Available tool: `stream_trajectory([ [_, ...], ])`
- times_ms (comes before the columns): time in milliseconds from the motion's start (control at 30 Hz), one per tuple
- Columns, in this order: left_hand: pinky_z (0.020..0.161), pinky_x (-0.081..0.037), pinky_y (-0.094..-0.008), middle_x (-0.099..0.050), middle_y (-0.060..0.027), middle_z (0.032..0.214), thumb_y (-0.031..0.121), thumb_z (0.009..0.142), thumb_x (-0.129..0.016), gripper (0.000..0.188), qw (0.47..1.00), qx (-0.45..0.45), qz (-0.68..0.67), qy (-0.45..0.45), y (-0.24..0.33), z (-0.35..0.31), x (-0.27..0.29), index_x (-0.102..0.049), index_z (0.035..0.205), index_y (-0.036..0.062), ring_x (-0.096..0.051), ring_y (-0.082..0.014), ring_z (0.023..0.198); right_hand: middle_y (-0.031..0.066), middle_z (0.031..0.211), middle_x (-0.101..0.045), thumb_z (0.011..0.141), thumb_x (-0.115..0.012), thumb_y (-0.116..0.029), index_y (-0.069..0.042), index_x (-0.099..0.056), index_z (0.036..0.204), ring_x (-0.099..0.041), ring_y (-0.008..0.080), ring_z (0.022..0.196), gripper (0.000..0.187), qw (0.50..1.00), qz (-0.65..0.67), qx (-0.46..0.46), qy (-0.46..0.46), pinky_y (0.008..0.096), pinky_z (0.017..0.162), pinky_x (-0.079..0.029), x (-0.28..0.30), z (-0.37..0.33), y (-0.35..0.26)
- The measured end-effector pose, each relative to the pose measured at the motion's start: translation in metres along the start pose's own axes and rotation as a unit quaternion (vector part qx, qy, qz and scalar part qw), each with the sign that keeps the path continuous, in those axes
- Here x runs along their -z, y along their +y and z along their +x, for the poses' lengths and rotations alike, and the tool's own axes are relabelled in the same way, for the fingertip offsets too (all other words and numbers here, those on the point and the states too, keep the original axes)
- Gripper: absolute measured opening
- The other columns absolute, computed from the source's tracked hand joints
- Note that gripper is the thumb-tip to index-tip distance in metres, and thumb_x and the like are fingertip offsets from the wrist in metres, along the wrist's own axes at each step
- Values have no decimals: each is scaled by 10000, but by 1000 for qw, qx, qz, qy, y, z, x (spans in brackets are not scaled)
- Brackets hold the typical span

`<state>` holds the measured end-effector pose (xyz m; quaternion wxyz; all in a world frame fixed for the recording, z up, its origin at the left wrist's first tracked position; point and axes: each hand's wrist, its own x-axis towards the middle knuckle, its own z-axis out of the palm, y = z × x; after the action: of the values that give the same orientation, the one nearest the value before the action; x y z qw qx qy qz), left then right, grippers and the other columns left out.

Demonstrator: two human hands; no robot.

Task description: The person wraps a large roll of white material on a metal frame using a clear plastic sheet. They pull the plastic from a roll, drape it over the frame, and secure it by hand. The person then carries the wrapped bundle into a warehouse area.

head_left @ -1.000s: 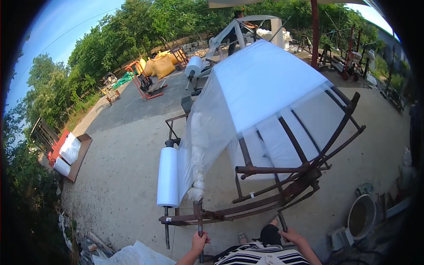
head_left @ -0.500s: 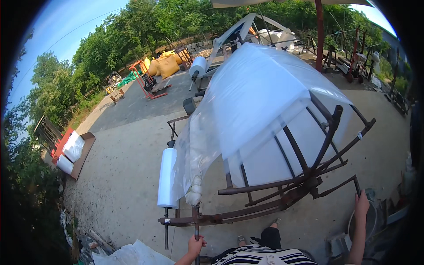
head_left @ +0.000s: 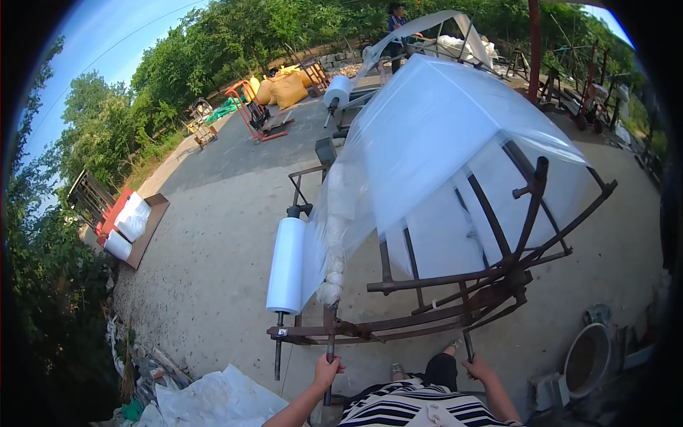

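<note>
My left hand (head_left: 328,371) is wrapped round the bare end of a metal rod (head_left: 330,341). Farther up, that rod is covered with bunched clear film (head_left: 331,285). In my right hand (head_left: 478,367) is the crank handle (head_left: 468,346) of a large rusty metal reel frame (head_left: 491,274). Translucent plastic film (head_left: 427,121) is wound over the reel's bars. Beside the rod, at left, a roll of white film (head_left: 285,263) sits on its own spindle; its sheet passes under the wrapped rod towards the reel.
Crumpled white plastic sheeting (head_left: 213,406) lies at lower left, and a round tub (head_left: 588,359) at lower right. An orange hand truck (head_left: 249,114), yellow sacks (head_left: 284,91) and another film roll (head_left: 338,91) stand farther back. Another person (head_left: 396,28) is behind the reel.
My right hand has swung the crank from the far right down and inwards, close to my body. My left hand still grips the rod. Another person has come into view at the back.
</note>
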<state>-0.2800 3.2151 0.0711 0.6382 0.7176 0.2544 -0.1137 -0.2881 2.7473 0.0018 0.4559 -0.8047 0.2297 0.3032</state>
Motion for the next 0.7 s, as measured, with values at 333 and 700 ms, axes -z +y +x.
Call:
stream_trajectory([
  [333,559,-516,-268,-609,-104,705,77,862,-499,111,999,-5,-38,-17,3,0,-8,-515,934,-6,-613,-157,600,3,513,-420,893,-514,-157,-34,-459,817,-407,90,389,155,970,132,130,156,261,375,-353,183,-227,-159],
  [700,547,-506,-270,-618,-112,695,93,869,-487,138,1000,5,22,-9,3,3,-2,-528,947,-13,-608,-155,571,233,933,-585,855,-564,-232,-6,-446,1032,-568,426,857,310,823,-241,-60,511,485,705,-456,252,5,80],
])
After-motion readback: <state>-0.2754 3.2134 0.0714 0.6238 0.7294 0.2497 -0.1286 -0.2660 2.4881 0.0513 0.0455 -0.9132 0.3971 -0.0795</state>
